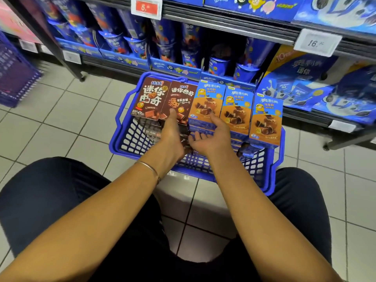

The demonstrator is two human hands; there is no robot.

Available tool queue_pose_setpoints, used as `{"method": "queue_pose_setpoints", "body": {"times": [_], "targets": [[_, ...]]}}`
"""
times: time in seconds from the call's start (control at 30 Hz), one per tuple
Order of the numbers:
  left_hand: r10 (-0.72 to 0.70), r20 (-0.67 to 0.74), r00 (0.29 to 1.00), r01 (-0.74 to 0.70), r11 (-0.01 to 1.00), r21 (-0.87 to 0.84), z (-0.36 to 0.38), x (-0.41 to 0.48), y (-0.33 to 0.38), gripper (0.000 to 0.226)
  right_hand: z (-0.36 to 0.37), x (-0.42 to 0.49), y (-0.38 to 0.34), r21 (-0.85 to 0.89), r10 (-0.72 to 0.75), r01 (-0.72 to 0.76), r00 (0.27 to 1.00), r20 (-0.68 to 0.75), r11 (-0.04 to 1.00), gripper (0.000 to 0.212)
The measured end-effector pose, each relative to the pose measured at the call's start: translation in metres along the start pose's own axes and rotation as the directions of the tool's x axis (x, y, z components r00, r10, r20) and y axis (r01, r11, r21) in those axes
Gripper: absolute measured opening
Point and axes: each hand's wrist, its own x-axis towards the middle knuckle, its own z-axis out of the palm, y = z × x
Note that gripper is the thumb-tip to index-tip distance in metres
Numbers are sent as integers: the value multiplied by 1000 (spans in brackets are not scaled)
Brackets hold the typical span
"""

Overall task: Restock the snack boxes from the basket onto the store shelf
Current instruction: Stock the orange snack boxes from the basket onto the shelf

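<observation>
Blue basket (pixel 130 137) on tiled floor (pixel 61 123)

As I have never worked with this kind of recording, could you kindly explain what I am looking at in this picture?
There is no machine here. A person wears one camera on the head, looking forward and down, so you see roughly what they see. A blue basket stands on the tiled floor before a store shelf of blue snack packs. Two brown boxes and three blue and orange boxes stand upright in a row across the basket. The left hand rests its thumb on the second brown box; its fingers are hidden, so I cannot tell whether it grips. The right hand is beside it, fingers loosely curled, holding nothing.
</observation>
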Motion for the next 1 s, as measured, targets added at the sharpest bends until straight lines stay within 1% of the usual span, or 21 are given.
{"method": "queue_pose_setpoints", "body": {"times": [0.07,0.13,0.27,0.37,0.5,0.57,0.63,0.73,0.83,0.9,1.0], "targets": [[-9,18,1000,8,999,49,1,0,0,54,1,-4,-1,17,-3,3,1000,-7,1000,49],[-41,92,995,34,996,79,3,0,0,50,3,-8,-1,29,-9,9,1000,-20,1000,51],[-146,194,970,143,989,29,9,3,-3,42,6,-12,-1,37,-21,23,999,-48,999,51],[-177,199,964,181,984,1,15,7,-8,40,4,-13,-3,60,-21,24,999,-45,998,45],[-202,208,957,200,979,32,21,8,-11,47,-5,-15,-6,57,-24,26,999,-47,998,54],[-216,202,955,205,976,73,23,8,-10,48,-13,-15,-8,32,-7,9,999,-43,999,52],[-193,162,968,177,979,104,24,9,-10,51,-22,-15,-13,12,12,-11,998,-60,1000,51],[-171,100,980,154,975,159,26,13,-12,57,-33,-16,-23,5,11,-10,994,-109,1000,64],[-128,102,987,110,980,164,27,14,-16,54,-36,-16,-29,-6,-22,21,990,-136,1000,71],[-92,117,989,74,987,144,27,13,-20,49,-34,-18,-28,-17,-44,42,990,-134,999,69],[-51,142,989,39,996,83,26,10,-28,36,-34,-19,-27,-50,-107,102,987,-118,994,53]]}}
